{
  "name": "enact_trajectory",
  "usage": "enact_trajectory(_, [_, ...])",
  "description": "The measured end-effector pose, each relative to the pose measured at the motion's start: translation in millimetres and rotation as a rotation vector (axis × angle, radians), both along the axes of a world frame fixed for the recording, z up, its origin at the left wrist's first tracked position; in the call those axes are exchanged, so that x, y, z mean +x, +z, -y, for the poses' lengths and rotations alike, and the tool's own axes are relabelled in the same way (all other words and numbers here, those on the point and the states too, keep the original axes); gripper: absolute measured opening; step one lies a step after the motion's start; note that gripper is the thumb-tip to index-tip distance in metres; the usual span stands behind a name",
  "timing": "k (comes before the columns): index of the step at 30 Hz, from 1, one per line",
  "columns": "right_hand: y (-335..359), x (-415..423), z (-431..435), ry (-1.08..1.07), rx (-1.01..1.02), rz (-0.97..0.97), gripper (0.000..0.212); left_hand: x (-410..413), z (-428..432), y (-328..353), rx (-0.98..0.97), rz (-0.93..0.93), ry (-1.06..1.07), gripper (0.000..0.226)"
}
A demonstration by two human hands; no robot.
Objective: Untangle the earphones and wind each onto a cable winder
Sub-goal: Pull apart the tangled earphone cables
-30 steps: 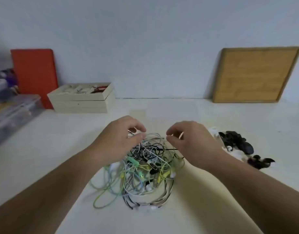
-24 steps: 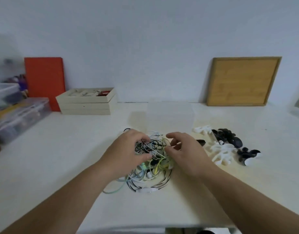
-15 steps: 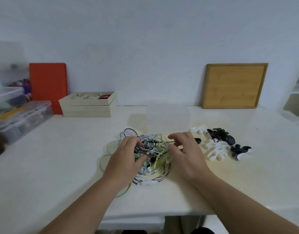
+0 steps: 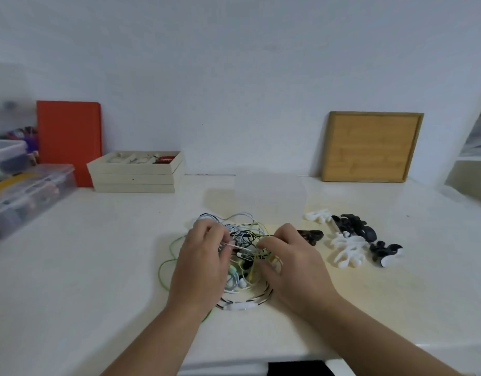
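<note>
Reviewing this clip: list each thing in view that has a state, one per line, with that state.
earphones: one tangled pile on the table, none wound.
left hand: on the pile, grip pinching a white cable.
right hand: on the pile, fingers curled into the cables.
white cable winders: lying empty.
black cable winders: lying empty.
wooden trays: stacked, top one open.
clear storage box: lid on.

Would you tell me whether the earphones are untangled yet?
Still tangled: the earphones lie as one knotted heap of crossing cables between both hands.
</note>
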State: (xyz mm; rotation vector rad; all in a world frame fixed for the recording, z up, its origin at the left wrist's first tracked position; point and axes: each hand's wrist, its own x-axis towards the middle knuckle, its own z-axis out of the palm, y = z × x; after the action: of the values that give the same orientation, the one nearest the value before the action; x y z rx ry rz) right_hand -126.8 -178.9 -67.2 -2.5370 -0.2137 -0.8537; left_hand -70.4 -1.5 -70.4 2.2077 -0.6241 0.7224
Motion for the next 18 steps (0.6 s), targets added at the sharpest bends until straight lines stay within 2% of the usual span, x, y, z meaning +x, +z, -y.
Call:
enact_trajectory(3, [-3.1,0.4,0.6,0.041,0.022,0.019,0.017,2.1,-3.7,1.8,-0.122,0.064,0.096,0.003])
enact_trajectory(5, [-1.8,-2.4,-0.1,0.076,0.035,0.004,0.023,6.3,-7.2,9.2,-0.175,0.041,0.106,0.01])
enact_trajectory(8, [10.7,-2.8,1.2,0.077,0.163,-0.038,0.026,20.2,-14.9,33.0,-0.223,-0.204,-0.067,0.019])
enact_trajectory(11, [36.3,21.8,7.3,-0.061,0.389,-0.038,0.012,39.6,-24.6,56.6,-0.303,-0.493,-0.174,0.037])
enact_trajectory(14, [63.5,56.9,11.6,-0.114,0.335,-0.302,0.006,55.2,-32.2,69.7,-0.415,-0.677,-0.248,0.048])
enact_trajectory(16, [72.4,76.7,13.4,-0.011,0.293,-0.542,0.014,61.5,-35.1,71.1,-0.445,-0.76,-0.252,0.034])
enact_trajectory(18, [73.1,84.9,17.0,0.092,0.264,-0.7,0.015,64.8,-33.6,68.9,-0.492,-0.811,-0.237,0.021])
